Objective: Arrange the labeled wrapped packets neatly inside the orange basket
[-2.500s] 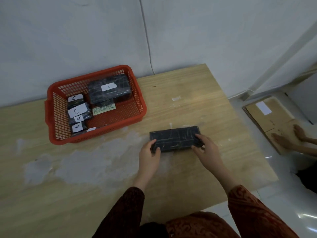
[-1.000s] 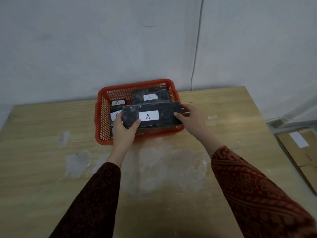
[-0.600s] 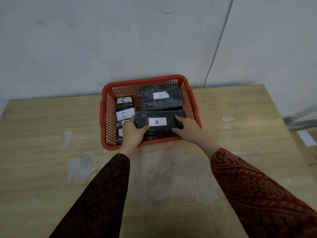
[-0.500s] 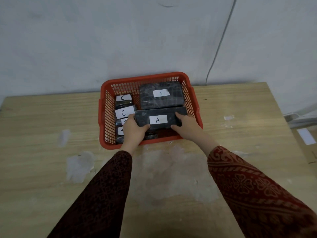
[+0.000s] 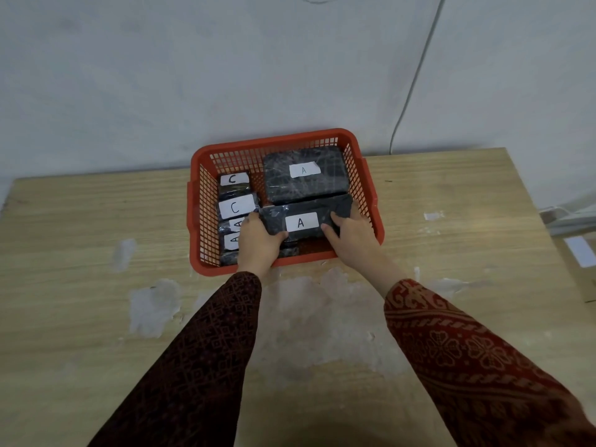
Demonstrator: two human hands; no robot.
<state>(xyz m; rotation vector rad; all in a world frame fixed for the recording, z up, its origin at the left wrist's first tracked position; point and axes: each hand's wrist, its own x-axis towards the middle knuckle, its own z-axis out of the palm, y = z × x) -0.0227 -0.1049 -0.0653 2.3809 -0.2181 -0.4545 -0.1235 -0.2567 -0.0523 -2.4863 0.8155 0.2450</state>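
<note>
The orange basket (image 5: 287, 141) stands on the wooden table against the wall. Inside it, at the front right, lies a long black wrapped packet with a white "A" label (image 5: 304, 211). My left hand (image 5: 258, 241) grips its left end and my right hand (image 5: 350, 235) grips its right end. Behind it sits a larger black packet labeled "A" (image 5: 304, 183). Down the basket's left side runs a row of small packets: a "C" packet (image 5: 234, 180) at the back, a second "C" packet (image 5: 236, 206), then two "A" packets (image 5: 233, 225) partly hidden by my left hand.
The wooden table (image 5: 96, 253) carries pale scuffed patches in front of the basket. A thin cable (image 5: 416, 75) runs down the white wall behind. Cardboard (image 5: 580, 262) lies on the floor past the table's right edge.
I lifted the long packet off the table, turned its "A" label up, carried it to the basket and lowered it into the front right part. Both hands still hold it.
</note>
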